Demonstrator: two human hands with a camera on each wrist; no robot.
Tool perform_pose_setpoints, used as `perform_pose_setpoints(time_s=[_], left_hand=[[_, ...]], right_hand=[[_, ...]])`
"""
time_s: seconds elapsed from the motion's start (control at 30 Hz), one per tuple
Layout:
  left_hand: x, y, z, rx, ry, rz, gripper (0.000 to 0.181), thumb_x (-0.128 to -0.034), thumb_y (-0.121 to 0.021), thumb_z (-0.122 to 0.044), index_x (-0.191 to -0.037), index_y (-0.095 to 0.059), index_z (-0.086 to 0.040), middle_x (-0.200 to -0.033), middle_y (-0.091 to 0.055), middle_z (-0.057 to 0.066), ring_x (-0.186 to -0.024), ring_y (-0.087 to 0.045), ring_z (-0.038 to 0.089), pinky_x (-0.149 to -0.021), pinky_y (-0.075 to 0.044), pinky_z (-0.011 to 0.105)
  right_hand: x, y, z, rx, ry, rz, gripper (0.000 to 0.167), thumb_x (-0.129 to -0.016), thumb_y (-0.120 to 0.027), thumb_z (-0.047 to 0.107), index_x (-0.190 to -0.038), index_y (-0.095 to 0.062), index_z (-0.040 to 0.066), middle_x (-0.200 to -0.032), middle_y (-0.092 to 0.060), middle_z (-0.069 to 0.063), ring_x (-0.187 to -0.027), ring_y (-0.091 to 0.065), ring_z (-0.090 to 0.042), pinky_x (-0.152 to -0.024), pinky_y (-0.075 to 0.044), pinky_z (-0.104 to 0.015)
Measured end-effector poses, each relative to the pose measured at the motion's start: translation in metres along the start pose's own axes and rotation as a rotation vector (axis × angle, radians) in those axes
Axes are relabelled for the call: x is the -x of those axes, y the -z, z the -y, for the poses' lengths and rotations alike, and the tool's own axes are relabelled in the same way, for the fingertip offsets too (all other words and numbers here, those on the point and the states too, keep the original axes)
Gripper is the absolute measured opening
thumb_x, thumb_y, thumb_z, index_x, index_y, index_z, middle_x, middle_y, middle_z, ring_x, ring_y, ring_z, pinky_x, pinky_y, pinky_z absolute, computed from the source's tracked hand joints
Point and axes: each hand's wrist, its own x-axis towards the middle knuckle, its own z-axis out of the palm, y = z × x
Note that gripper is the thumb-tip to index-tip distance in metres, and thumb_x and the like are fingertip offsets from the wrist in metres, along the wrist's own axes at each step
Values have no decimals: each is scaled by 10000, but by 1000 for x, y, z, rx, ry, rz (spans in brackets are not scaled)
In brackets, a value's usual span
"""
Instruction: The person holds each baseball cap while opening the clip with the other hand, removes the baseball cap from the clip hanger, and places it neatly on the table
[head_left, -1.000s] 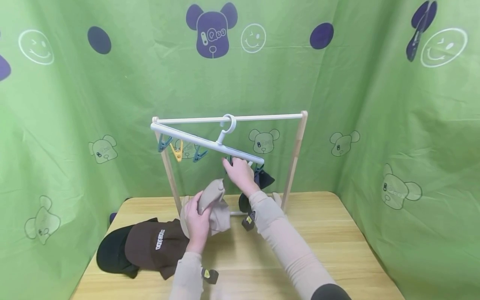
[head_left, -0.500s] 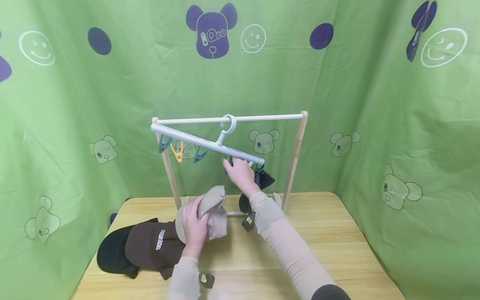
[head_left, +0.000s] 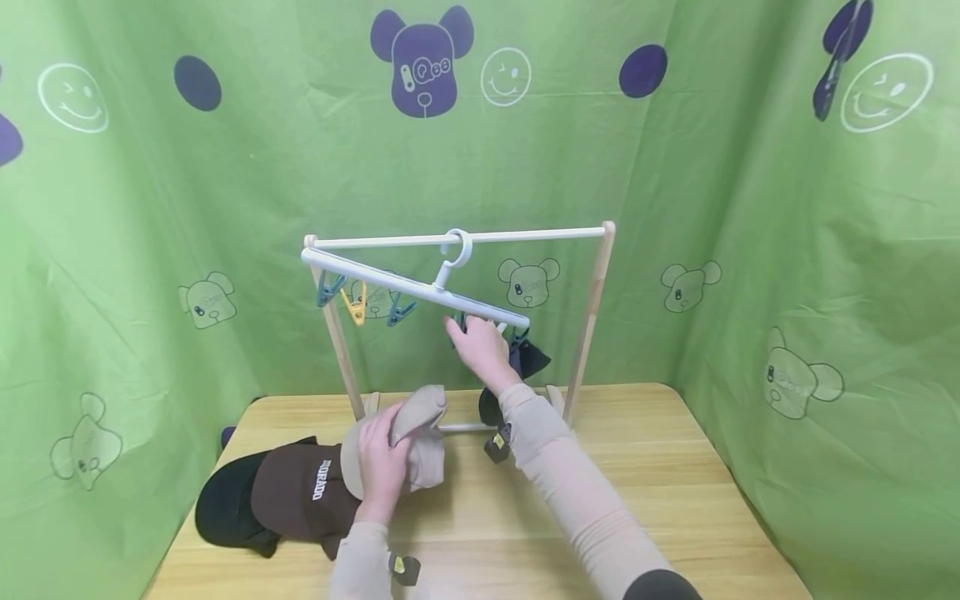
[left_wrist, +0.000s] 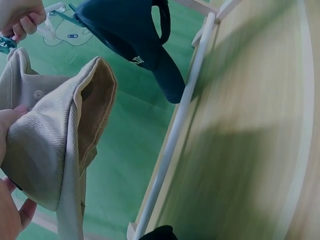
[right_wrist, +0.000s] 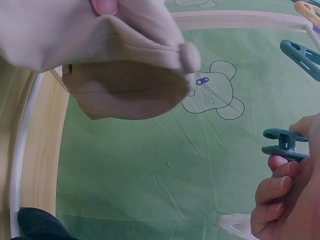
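Note:
My left hand (head_left: 384, 457) grips a beige baseball cap (head_left: 423, 454), tilted just above the table, with fingers and thumb on its crown. The cap (left_wrist: 45, 140) shows its inside edge in the left wrist view. My right hand (head_left: 480, 346) pinches a teal clothes clip (right_wrist: 286, 142) under the white hanger (head_left: 375, 271). The beige cap is apart from that clip. Beyond the right hand, a dark navy cap (left_wrist: 135, 35) hangs from the hanger's lower end, partly hidden by the arm in the head view.
The hanger hooks tilted over the rail of a wooden rack (head_left: 592, 308). Other clips, including a yellow clip (head_left: 356, 302), hang at its left. A brown cap (head_left: 296, 492) and a black cap (head_left: 228, 504) lie overlapping on the table (head_left: 660, 483) at left. Green curtains surround the table.
My left hand has moved left and down with the beige cap, away from the hanger. The right hand stays at the clip, and the hanger keeps its tilt.

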Motion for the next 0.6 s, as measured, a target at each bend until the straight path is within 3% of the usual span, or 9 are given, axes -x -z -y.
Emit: perform_pose_setpoints(time_s=[0.17,0.43,0.6], left_hand=[[3,3,6,-16,36,42,461,-753,-774,-66,-1198,-673,-131,-1168,-705,106,-1107,-575,362,-1035,-397,497],[11,6,19,-66,19,62,460,-748,-795,-102,-1190,-673,-135,-1168,-706,97,-1105,-583,355,-1001,-412,535],[14,9,24,-81,40,76,473,-740,-809,-121,-1193,-672,-145,-1190,-699,95,-1118,-575,356,-984,-417,561]], right_hand=[[1,0,0,2,6,-5,506,-953,-418,586,-751,-546,140,-667,-535,-56,-596,-521,-223,-512,-389,-321],[1,0,0,22,3,-6,525,-949,-397,606,-767,-555,140,-679,-543,-55,-608,-533,-226,-517,-390,-314],[0,0,1,19,0,-5,512,-955,-412,589,-773,-560,134,-682,-543,-60,-607,-531,-228,-516,-389,-313]])
